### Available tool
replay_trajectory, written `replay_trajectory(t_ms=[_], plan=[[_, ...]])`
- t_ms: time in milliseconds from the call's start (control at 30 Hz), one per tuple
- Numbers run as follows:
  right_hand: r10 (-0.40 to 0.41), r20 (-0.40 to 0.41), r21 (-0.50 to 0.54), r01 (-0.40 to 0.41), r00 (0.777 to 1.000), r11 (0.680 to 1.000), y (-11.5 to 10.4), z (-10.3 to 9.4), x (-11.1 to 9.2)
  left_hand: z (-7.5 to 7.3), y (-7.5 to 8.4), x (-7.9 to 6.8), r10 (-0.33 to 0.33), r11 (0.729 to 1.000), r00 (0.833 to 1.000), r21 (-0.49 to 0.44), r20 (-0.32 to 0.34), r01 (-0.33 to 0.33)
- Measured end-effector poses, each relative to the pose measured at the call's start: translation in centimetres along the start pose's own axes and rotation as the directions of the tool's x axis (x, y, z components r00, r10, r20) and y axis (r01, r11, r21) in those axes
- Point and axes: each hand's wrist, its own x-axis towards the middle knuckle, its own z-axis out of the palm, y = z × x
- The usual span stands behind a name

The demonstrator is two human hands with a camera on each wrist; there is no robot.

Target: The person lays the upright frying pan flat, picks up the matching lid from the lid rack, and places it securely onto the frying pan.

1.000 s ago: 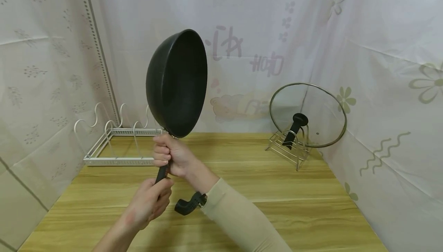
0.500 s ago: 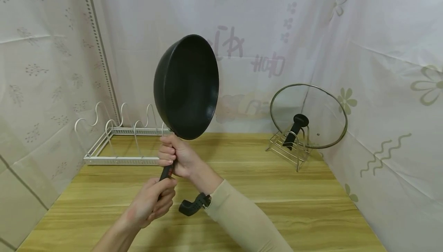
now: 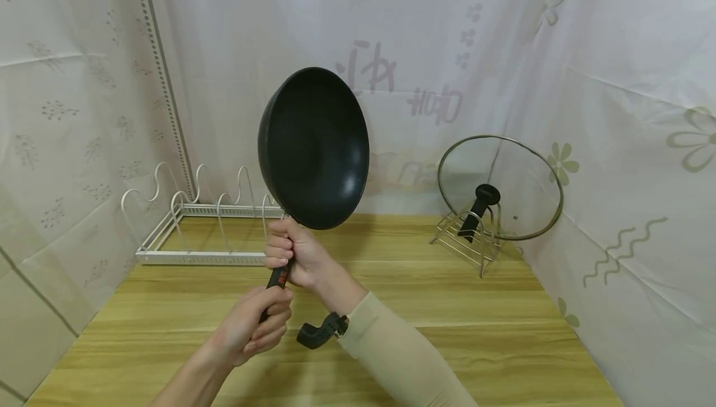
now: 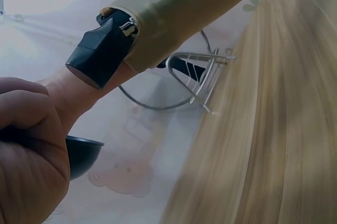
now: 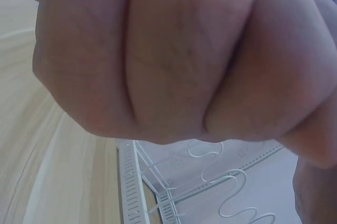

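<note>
A black wok (image 3: 319, 146) is held up over the table, its bowl uppermost and its hollow side turned mostly toward me. My right hand (image 3: 299, 255) grips the handle just below the bowl, fingers wrapped round it. Lower down, my left hand (image 3: 254, 323) holds the handle's end. Between the two hands a short stretch of handle (image 3: 278, 276) with a red mark shows. The left wrist view has the left hand's curled fingers (image 4: 26, 113) and a bit of the wok's rim. Right-hand fingers (image 5: 174, 56) fill the right wrist view and hide the handle.
A white metal rack (image 3: 201, 259) with wavy dividers stands at the back left, partly behind the right hand. At the back right, a glass lid (image 3: 523, 177) with a black knob leans in a small wire stand (image 3: 464, 242). Printed curtains enclose the wooden table (image 3: 447, 345).
The wok has shifted right and slightly down with both hands on its handle. It has turned, so more of its inside faces me. Rack and lid stay in place.
</note>
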Motion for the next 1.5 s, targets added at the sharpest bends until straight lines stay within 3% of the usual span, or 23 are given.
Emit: replay_trajectory(t_ms=[333, 633, 933, 1300, 1500], plan=[[-0.011, 0.011, 0.053, 0.010, 1.000, 0.999, -0.4, -0.5, -0.7, -0.1, -0.2, 0.8, -0.025, 0.986, 0.993, -0.159, 0.118, 0.044], [-0.026, 0.066, 0.121, 0.018, 0.997, 0.992, -0.4, -1.0, -1.2, -0.1, -0.8, 1.2, -0.033, 0.943, 0.973, -0.316, 0.230, 0.107], [0.008, 0.038, 0.209, -0.016, 0.999, 0.978, -0.5, -1.6, -1.7, 0.0, -1.5, 2.0, -0.028, 0.887, 0.953, -0.432, 0.302, 0.162], [-0.003, 0.073, 0.301, -0.019, 0.997, 0.953, -1.0, -2.4, -2.2, 0.2, -2.2, 3.4, 0.026, 0.811, 0.915, -0.544, 0.402, 0.216], [-0.026, 0.096, 0.353, -0.010, 0.995, 0.936, -1.2, -2.9, -2.6, 0.4, -2.7, 4.3, 0.077, 0.754, 0.872, -0.601, 0.483, 0.266]])
